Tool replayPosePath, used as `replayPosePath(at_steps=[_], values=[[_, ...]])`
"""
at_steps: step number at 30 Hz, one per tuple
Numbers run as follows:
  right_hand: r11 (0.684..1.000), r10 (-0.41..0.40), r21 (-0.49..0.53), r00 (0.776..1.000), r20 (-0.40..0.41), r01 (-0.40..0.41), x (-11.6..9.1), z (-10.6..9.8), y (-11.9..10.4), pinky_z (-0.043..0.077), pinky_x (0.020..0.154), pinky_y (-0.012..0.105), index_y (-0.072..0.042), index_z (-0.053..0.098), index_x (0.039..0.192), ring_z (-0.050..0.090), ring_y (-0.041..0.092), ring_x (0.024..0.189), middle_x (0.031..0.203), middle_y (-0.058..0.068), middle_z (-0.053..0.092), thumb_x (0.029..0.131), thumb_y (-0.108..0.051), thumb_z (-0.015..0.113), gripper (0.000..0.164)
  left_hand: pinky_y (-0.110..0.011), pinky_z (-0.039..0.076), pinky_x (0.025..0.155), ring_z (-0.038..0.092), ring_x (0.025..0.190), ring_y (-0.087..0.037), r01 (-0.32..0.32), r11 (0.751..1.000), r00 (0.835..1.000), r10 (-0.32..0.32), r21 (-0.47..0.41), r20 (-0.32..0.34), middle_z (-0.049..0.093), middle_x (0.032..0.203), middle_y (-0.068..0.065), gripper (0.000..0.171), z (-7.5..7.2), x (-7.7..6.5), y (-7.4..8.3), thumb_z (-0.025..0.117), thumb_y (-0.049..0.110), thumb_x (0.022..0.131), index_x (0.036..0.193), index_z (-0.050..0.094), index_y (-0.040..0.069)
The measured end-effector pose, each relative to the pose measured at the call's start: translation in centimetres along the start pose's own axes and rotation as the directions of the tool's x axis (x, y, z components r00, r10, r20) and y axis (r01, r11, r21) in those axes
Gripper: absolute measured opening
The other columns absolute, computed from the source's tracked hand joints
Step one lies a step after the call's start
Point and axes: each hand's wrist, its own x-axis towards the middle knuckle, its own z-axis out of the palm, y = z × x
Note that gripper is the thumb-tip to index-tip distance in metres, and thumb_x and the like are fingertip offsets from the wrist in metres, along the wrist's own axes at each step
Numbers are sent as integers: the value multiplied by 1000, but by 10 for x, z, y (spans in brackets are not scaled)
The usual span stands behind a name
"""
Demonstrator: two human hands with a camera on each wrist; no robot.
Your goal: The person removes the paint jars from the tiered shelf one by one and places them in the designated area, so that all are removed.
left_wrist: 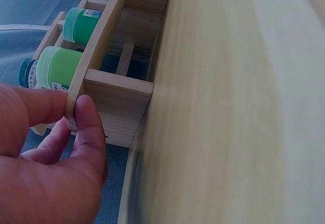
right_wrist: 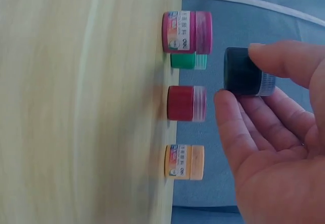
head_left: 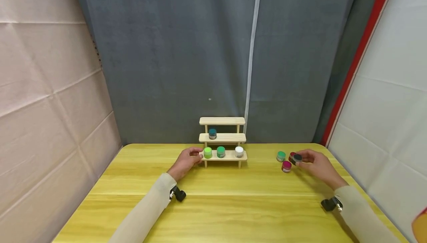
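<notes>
Right wrist view: your right hand (right_wrist: 279, 148) holds the small black cylindrical jar with a ribbed grey lid (right_wrist: 240, 72), thumb on one side and fingers on the other.
Black jar's place: it hangs clear of the yellow wood-grain table (head_left: 233, 206), just beside the small round magenta jar with a printed label (right_wrist: 177, 31) and the small round red jar (right_wrist: 180, 103); its lid faces up, though you cannot judge the exact tilt.
Weight: expect it to be light; the fill level does not show.
Shell: it looks like stiff plastic, so a modest pinch should not dent it, but the smooth body may slide.
Lid: the ribs should give you bite, yet you cannot tell how tightly it is screwed on, so take hold around the body rather than by the lid alone.
Left wrist view: your left hand (left_wrist: 56, 178) pinches the end of the lowest shelf of the three-tier pale wooden stand (head_left: 221, 121), fingers drawn narrow.
Wooden stand: it seems stiff but light, likely to skid if knocked; that shelf end makes a sound handhold.
Shelf load: the lime-green plastic jar (head_left: 208, 152) sits right by your fingers, so avoid nudging it.
</notes>
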Motion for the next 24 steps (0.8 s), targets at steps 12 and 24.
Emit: replayPosePath(at_steps=[12, 24], values=[[1000, 31, 3, 998, 48, -31, -2, 1, 12, 53, 83, 16, -1, 67, 129, 71, 23, 107, 124, 18, 74, 96, -25, 80, 42, -31, 63, 93, 66, 98, -18, 0, 1000, 1000, 0, -7, 6, 60, 118, -14, 35, -1, 0, 0, 67, 5, 101, 135, 64, -1], [998, 69, -11, 994, 87, -69, -3, 0, 21, 55, 79, 19, 7, 64, 130, 68, 20, 100, 116, 19, 73, 94, -18, 80, 46, -33, 63, 92, 68, 97, -19, -9, 1000, 1000, 8, 11, 12, 61, 118, -15, 35, -1, -1, 1, 67, 4, 101, 135, 64, -2]])
